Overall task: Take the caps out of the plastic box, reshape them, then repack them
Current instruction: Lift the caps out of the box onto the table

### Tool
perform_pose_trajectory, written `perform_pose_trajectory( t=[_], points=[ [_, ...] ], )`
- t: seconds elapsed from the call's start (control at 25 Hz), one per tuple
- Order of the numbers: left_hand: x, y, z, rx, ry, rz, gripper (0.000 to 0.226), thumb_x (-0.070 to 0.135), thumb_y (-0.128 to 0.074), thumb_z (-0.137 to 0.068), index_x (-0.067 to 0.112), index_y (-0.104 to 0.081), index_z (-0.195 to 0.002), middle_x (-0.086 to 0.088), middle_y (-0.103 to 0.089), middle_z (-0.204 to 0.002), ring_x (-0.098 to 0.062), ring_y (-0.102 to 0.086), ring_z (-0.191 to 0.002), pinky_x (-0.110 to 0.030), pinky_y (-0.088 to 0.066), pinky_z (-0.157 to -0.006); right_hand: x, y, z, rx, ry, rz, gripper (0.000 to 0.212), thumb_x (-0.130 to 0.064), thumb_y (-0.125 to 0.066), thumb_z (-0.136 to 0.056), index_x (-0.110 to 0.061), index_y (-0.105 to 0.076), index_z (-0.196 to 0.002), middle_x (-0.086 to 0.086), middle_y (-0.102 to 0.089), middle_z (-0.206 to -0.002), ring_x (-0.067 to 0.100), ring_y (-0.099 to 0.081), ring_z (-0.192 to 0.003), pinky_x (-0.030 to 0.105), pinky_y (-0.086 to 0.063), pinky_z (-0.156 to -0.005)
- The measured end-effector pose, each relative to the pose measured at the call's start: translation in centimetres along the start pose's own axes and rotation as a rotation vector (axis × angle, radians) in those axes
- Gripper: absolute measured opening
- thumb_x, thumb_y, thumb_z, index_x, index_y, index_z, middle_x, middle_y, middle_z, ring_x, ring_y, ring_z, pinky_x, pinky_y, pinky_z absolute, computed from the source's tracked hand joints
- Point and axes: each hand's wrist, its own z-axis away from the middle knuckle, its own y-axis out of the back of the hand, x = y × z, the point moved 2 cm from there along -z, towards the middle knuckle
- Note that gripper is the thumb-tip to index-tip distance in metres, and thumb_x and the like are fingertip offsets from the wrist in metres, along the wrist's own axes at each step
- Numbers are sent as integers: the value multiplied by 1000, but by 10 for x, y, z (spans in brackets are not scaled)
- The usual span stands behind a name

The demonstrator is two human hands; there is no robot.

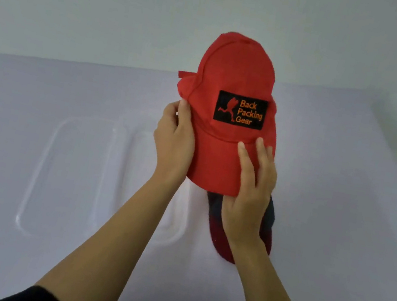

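Surface: pale lilac table (pixel 43 98), plain pale wall (pixel 111 4) behind.
Writing: black patch (pixel 241 110) on the front of the red cap (pixel 238 65); orange letters read "Back Packing Gear", with a red running figure to their left.
Red cap: held up off the table at centre, crown away from the person, brim toward them, patch facing the camera.
Left hand (pixel 172 140): grips the cap's left side where brim meets crown; thumb on the front, fingers curled behind, out of sight.
Right hand (pixel 254 186): lies flat on top of the brim's right half, fingers straight and pointing at the crown; not curled round anything.
Arms: both forearms bare and reaching forward; dark sleeve (pixel 36 296) at the left elbow.
Dark cap (pixel 214 221): navy and deep red, lying on the table under the right hand and wrist, mostly hidden.
Box (pixel 38 176): clear plastic, on the table left of the arms; second clear piece (pixel 139 151) just beside it, partly behind the left forearm. Which is the lid, cannot tell.
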Motion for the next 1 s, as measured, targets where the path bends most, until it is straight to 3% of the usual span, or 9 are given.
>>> perform_pose_trajectory(
  t=[0.12, 0.2, 0.28, 0.36, 0.44, 0.52, 0.68, 0.84, 1.0],
  points=[
    [6, -90, 22, -104, -11, -13, 30, 38, -36, -99, 20, -60, -101, 18, -56, -74, 10, -52, -66, -11, -40, -66, 74, 44, -19, 56, -93, 44, 43, -32, -44, -97, -16, -35, -136, 9, -27, -146, 34, -29, -136, 59, -34, -106],
    [3, -160, 38, -170, 9, -26, 30, 35, -36, -99, 18, -60, -106, 19, -55, -75, 8, -52, -71, -12, -38, -62, 137, 74, -28, 64, -155, 87, 45, -36, -40, -98, -13, -38, -136, 17, -34, -146, 36, -33, -133, 54, -34, -109],
    [-14, -190, 39, -191, 37, -55, 31, 33, -36, -99, 15, -60, -107, 17, -53, -75, 2, -50, -72, -19, -32, -66, 171, 80, -24, 4, -185, 135, 43, -17, -46, -96, -13, -38, -138, 20, -35, -145, 36, -33, -132, 53, -34, -108],
    [-36, -239, 39, -211, 125, -114, 32, 31, -35, -100, 13, -58, -110, 11, -56, -79, -5, -52, -74, -22, -32, -72, 222, 88, -28, -136, -262, 162, 70, 15, -48, -80, -16, -35, -141, 19, -33, -147, 35, -32, -133, 53, -33, -109],
    [-61, -270, 38, -216, 211, -198, 33, 29, -33, -99, 10, -56, -114, -2, -60, -93, -20, -57, -89, -28, -36, -76, 264, 87, -29, -294, -289, 182, 81, 23, -46, -73, -19, -35, -142, 20, -30, -149, 37, -32, -134, 50, -32, -111],
    [-88, -286, 39, -210, 270, -310, 35, 28, -32, -99, 7, -52, -120, -13, -63, -108, -32, -58, -102, -34, -40, -82, 293, 83, -20, -437, -266, 191, 80, 22, -47, -75, -20, -35, -142, 23, -29, -149, 41, -33, -134, 50, -31, -110],
    [-134, -294, 52, -226, 281, -452, 34, 20, -35, -99, 1, -44, -126, -22, -55, -123, -36, -53, -110, -38, -40, -89, 320, 74, 4, -617, -240, 202, 85, 22, -41, -73, -26, -30, -143, 21, -27, -151, 45, -28, -137, 50, -26, -110],
    [-153, -301, 73, -220, 240, -558, 35, 16, -36, -99, -2, -43, -128, -24, -50, -122, -38, -51, -110, -41, -39, -92, 337, 84, 15, -636, -186, 254, 77, 8, -36, -75, -31, -31, -141, 18, -31, -150, 42, -31, -136, 42, -22, -107],
    [-156, -301, 106, -208, 158, -610, 36, 11, -39, -97, -1, -43, -131, -24, -51, -119, -36, -48, -112, -38, -35, -97, 339, 107, 48, -637, -189, 254, 65, -9, -31, -84, -34, -25, -144, 14, -25, -152, 38, -27, -138, 49, -28, -106]
  ],
)
